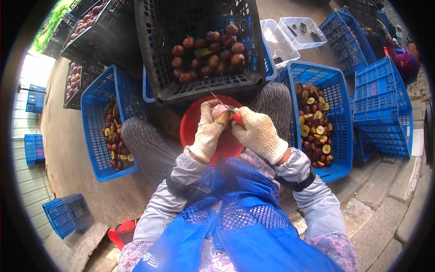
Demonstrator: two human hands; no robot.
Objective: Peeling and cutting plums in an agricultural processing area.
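Observation:
My left hand (207, 136), in a cream knitted glove, is closed around a reddish plum (219, 112). Gloved alike, my right hand (260, 133) grips a red-handled knife (237, 119) against the plum's right side; the blade is hard to make out. Both hands meet above a red basin (189, 124) between my knees, and they hide much of its inside. Just beyond, a black crate (156, 54) tilts toward me with whole plums (213, 56) and a green leaf gathered at its near end.
Blue crates of cut plums stand on my left (93, 122) and right (340, 136). Clear plastic boxes (302, 34) lie beyond, front right. Stacked blue crates (383, 106) stand farther right, near another person (403, 61). Black crates of plums (102, 41) are stacked at far left.

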